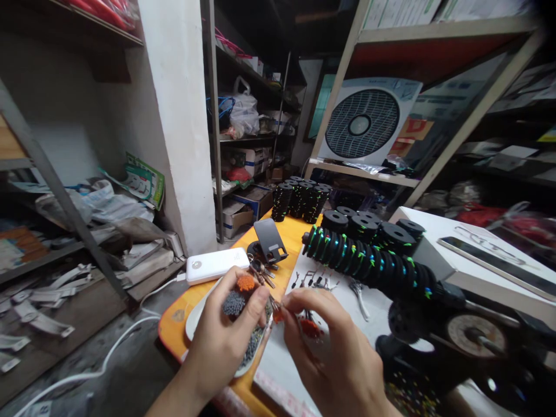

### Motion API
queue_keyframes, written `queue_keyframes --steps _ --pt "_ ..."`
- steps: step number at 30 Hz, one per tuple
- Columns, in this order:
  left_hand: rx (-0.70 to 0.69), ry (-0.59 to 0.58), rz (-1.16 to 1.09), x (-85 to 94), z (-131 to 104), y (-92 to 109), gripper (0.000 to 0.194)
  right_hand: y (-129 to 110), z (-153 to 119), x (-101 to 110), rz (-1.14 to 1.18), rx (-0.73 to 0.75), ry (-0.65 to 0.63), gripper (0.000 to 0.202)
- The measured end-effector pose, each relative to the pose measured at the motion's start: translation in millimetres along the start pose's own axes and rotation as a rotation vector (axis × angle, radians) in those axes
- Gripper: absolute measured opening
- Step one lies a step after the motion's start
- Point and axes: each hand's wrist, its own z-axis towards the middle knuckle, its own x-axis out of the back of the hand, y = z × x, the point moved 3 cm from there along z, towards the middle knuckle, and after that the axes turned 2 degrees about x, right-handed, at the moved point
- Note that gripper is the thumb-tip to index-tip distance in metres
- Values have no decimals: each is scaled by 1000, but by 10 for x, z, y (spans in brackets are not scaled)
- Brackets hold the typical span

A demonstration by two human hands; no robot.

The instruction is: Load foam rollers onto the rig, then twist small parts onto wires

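Observation:
My left hand (230, 324) is curled over a pale tray (193, 324) of small grey beads (251, 349). Its fingers wrap round a bundle with an orange tip (245, 282) and a dark grey clustered part (233, 303). Close to its right, my right hand (334, 347) pinches thin wire-like pieces with an orange end (277, 315) between thumb and forefinger. Another orange-red cluster (310, 328) shows beside the right fingers, over the white board (282, 370). Small dark-tipped pieces (306, 279) lie on the board beyond the hands.
A white power bank (217, 265), keys (263, 271) and a black phone stand (270, 240) are ahead on the orange table (174, 315). At right, a ribbed black roller (369, 260) joins a machine (460, 336). Black spools (393, 234) and a phone (499, 260) sit behind it.

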Motion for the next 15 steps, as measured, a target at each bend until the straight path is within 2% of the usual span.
queue_keyframes --steps 4,9,15 --pt "-2 41 19 9 -82 17 15 17 -15 12 51 -31 18 41" --pt "2 -19 -15 -79 -124 110 14 -2 -32 13 52 13 13 48" --pt "45 17 -72 -92 -141 101 13 -22 -41 9 74 -2 9 49"
